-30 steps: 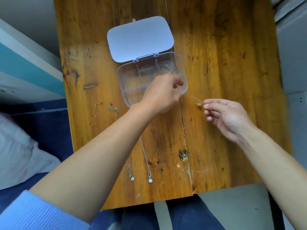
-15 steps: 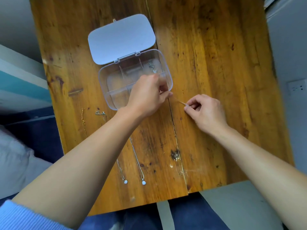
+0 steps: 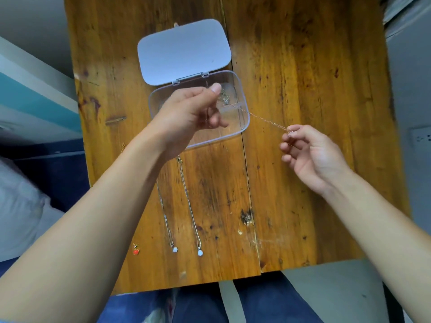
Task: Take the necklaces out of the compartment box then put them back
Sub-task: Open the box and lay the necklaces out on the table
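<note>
The clear compartment box (image 3: 244, 113) lies open on the wooden table (image 3: 303, 89), its pale lid (image 3: 184, 51) folded back. A thin gold chain necklace (image 3: 263, 118) is stretched over the box's right edge. My left hand (image 3: 189, 113) hovers over the box and pinches one end; my right hand (image 3: 310, 155) pinches the other end to the right of the box. Another chain (image 3: 225, 97) is bunched in the box's far right compartment. A silver necklace (image 3: 190, 206) with two round pendants lies on the table below the box. A red charm (image 3: 136, 251) peeks out beside my left forearm.
The table's near edge (image 3: 186, 283) runs above my blue-clad legs. A seam (image 3: 249, 206) splits the tabletop lengthwise. A bit of gold chain (image 3: 123, 148) shows left of my left forearm. A blue bed and pale pillow (image 3: 21, 206) lie to the left.
My right hand has drawn away to the right, pulling the gold chain taut. My left hand has lifted its pinch higher over the box. The camera view has shifted.
</note>
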Available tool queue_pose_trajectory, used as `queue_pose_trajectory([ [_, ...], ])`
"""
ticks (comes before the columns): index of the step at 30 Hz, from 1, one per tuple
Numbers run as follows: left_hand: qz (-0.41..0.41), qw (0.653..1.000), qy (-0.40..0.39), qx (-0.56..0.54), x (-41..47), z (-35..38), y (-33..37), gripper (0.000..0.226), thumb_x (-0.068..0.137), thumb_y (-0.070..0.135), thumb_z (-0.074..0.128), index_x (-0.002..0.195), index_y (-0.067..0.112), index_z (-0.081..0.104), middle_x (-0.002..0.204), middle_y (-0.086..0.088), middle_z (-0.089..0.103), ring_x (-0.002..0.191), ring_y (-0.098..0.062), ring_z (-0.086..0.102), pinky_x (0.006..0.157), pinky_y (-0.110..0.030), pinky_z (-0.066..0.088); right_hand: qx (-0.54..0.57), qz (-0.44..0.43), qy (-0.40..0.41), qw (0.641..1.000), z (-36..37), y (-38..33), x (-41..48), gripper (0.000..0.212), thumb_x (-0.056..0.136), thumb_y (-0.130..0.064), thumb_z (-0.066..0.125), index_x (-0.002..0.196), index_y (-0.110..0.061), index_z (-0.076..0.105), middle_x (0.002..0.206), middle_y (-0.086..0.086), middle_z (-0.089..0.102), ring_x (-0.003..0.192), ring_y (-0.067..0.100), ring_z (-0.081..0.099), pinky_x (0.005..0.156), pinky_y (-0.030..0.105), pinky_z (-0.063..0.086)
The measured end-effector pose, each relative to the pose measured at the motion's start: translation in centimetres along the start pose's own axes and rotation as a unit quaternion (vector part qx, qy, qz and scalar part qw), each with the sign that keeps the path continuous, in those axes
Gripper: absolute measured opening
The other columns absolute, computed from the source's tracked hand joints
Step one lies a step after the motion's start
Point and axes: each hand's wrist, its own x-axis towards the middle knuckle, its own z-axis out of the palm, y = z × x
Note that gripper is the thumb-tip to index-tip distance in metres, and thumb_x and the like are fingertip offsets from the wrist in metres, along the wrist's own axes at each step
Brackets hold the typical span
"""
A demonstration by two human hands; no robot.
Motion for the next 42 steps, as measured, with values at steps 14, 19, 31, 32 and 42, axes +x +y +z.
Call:
queue_pose_trajectory([
  [14, -0.02, 0.976, 0.193, 0.103, -8.2, -5.9, -4.2, 0.014, 0.085, -0.007, 0.064, 0.099, -0.008, 0.068, 0.074, -0.015, 0.068, 0.057, -0.016, 0.064, 0.057, -0.022, 0.058, -0.035, 0.062, -0.001, 0.997, 0.0, 5.6, -5.0, 0.011, 0.085, -0.003, 0.063, 0.094, -0.006, 0.069, 0.073, 0.004, 0.071, 0.059, 0.01, 0.063, 0.045, 0.017, 0.047],
  [19, 0.008, 0.935, 0.265, 0.237, -8.9, -5.4, -6.5, 0.008, 0.085, 0.001, 0.067, 0.087, 0.005, 0.073, 0.077, -0.015, 0.073, 0.065, -0.023, 0.07, 0.07, -0.036, 0.062, -0.279, 0.006, 0.04, 0.959, -0.5, 10.2, -8.2, 0.017, 0.079, 0.0, 0.073, 0.091, -0.01, 0.068, 0.064, 0.004, 0.073, 0.057, 0.01, 0.067, 0.045, 0.018, 0.047],
  [31, 0.089, 0.858, 0.232, 0.449, -4.2, -1.1, -9.8, 0.019, 0.086, 0.009, 0.062, 0.099, 0.01, 0.076, 0.098, -0.015, 0.075, 0.094, -0.032, 0.068, 0.086, -0.037, 0.053, -0.283, 0.045, 0.055, 0.957, -0.1, 16.4, -13.7, 0.015, 0.075, -0.014, 0.081, 0.081, -0.008, 0.069, 0.067, 0.006, 0.074, 0.064, 0.01, 0.072, 0.05, 0.018, 0.049],
  [32, 0.099, 0.85, 0.226, 0.465, -4.1, -0.8, -10.0, 0.018, 0.086, 0.01, 0.062, 0.097, 0.009, 0.075, 0.097, -0.015, 0.075, 0.092, -0.034, 0.068, 0.084, -0.039, 0.053, -0.275, 0.051, 0.054, 0.959, 0.1, 16.7, -13.8, 0.015, 0.075, -0.013, 0.081, 0.082, -0.009, 0.069, 0.067, 0.005, 0.075, 0.065, 0.012, 0.072, 0.05, 0.019, 0.049],
  [42, 0.124, 0.784, 0.182, 0.581, -2.9, -0.9, -10.5, 0.021, 0.093, 0.015, 0.05, 0.097, 0.004, 0.068, 0.101, -0.016, 0.068, 0.089, -0.039, 0.062, 0.077, -0.046, 0.05, -0.445, 0.002, 0.039, 0.895, 1.7, 18.5, -12.3, 0.018, 0.078, -0.036, 0.078, 0.077, -0.027, 0.062, 0.056, -0.01, 0.07, 0.057, 0.003, 0.068, 0.07, 0.03, 0.055],
])
